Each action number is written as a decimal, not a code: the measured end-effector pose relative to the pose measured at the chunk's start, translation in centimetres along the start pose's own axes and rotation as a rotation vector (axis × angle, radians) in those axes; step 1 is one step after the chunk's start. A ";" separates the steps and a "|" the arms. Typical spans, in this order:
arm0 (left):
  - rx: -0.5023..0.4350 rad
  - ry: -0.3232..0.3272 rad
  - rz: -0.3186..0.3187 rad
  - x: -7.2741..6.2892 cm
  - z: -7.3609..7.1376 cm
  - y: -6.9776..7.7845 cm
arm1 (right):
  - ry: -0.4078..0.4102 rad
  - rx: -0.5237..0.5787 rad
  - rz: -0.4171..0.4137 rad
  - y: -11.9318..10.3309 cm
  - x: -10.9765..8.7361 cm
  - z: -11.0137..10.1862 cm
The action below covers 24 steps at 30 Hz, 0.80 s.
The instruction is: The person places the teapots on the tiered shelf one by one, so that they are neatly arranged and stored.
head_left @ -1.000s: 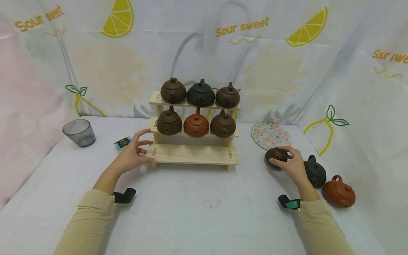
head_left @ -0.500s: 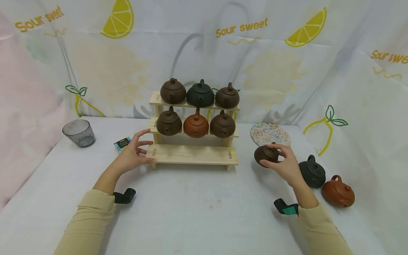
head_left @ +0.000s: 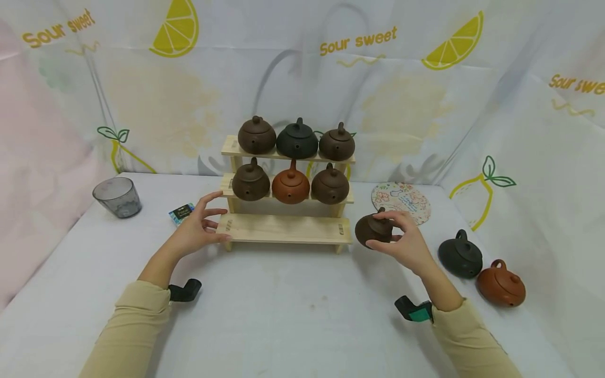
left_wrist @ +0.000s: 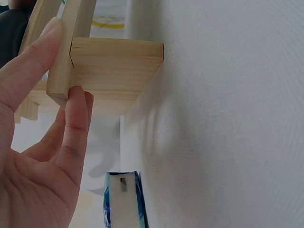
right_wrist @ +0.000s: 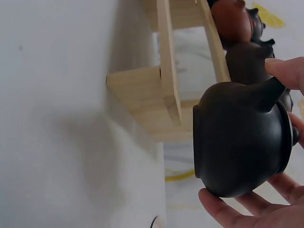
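A three-step wooden display stand (head_left: 283, 228) stands mid-table. Its bottom board is bare, and several teapots line the two upper steps. My left hand (head_left: 194, 231) grips the left end of the bottom board. In the left wrist view, the thumb lies on one face of the board (left_wrist: 59, 78) and the fingers reach to the other. My right hand (head_left: 405, 244) holds a dark brown teapot (head_left: 368, 231) just off the stand's right end. The right wrist view shows the teapot (right_wrist: 237, 142) raised above the cloth, with thumb and fingers around its handle side and body.
A black teapot (head_left: 460, 256) and a reddish-brown teapot (head_left: 502, 284) sit at the right. Behind the right hand lies a round patterned mat (head_left: 402, 199). At the left are a grey glass cup (head_left: 118, 198) and a small blue-black packet (head_left: 181, 212).
My right hand has carried the dark brown teapot leftward from beside the black teapot to near the stand's right end. My left hand stays in place on the stand.
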<state>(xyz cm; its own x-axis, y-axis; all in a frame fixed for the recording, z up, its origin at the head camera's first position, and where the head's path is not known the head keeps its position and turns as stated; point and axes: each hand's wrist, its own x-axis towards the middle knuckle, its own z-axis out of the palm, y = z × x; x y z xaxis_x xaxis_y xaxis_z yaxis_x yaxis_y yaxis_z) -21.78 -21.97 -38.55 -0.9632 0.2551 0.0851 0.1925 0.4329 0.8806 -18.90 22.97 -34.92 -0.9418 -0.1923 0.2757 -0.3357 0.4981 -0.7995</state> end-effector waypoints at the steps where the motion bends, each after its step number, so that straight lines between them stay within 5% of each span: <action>1: 0.001 0.000 0.000 0.0 0.0 0.0 | -0.011 0.005 -0.003 -0.2 0.1 0.2; 24: 0.019 0.004 0.006 0.0 0.1 0.1 | -0.176 0.070 -0.131 -3.6 0.9 5.5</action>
<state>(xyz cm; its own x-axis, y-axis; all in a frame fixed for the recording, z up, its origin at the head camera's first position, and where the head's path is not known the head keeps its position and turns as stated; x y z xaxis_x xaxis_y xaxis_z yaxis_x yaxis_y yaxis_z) -21.77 -21.88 -38.49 -0.9626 0.2546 0.0924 0.2019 0.4473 0.8713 -18.49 16.33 -34.73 -0.8708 -0.3994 0.2868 -0.4472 0.4008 -0.7996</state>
